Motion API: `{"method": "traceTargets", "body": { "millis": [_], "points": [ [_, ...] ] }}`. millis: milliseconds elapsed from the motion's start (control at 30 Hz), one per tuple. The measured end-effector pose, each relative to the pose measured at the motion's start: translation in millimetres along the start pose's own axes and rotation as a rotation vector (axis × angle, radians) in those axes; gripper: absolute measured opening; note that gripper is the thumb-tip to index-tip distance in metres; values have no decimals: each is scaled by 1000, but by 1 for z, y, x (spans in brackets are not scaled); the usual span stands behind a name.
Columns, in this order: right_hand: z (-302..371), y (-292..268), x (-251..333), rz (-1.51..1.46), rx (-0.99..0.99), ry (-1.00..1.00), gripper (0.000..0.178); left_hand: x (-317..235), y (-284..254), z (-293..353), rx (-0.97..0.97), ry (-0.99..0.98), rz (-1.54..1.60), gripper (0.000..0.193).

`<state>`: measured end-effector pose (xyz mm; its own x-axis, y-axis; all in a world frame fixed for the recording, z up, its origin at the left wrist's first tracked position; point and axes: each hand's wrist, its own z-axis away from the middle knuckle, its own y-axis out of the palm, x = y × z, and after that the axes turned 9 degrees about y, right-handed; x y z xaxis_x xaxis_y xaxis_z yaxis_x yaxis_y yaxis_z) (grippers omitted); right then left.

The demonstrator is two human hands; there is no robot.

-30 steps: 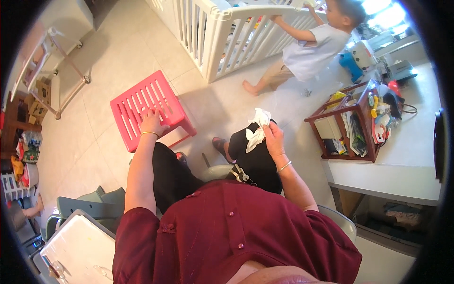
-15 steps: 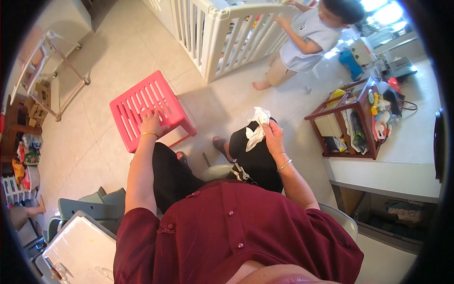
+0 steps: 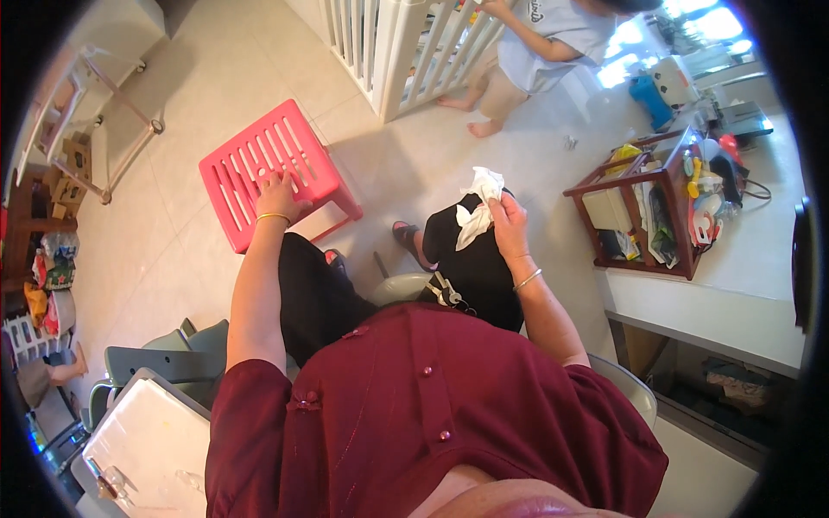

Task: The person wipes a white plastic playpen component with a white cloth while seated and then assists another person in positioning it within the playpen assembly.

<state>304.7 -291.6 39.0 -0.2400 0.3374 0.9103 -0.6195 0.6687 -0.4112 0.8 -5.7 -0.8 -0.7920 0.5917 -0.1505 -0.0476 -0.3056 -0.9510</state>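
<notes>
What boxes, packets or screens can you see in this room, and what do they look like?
Cardboard boxes: brown, stacked on the low shelf at the far left.
Colourful packets: bags in green, yellow and red, below the boxes at the left edge.
Papers and booklets: standing upright inside the dark red wooden rack on the right, pale and greenish.
Screens: none clearly in view.

Colourful packets point(image 3: 53, 274) stood on a shelf, well apart, far left of the left-hand fingers point(image 3: 278, 183).
</notes>
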Motion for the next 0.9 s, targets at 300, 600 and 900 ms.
{"method": "traceTargets", "body": {
  "millis": [300,600,900],
  "points": [
    [3,-2,7,30,26,17,15,-1,1,1,10,-16,6,84],
    [3,0,8,-47,33,26,15,0,1,3,-31,5,34,76],
    [5,-1,14,-33,65,38,15,4,6,1,-43,5,16,77]
  ]
}}
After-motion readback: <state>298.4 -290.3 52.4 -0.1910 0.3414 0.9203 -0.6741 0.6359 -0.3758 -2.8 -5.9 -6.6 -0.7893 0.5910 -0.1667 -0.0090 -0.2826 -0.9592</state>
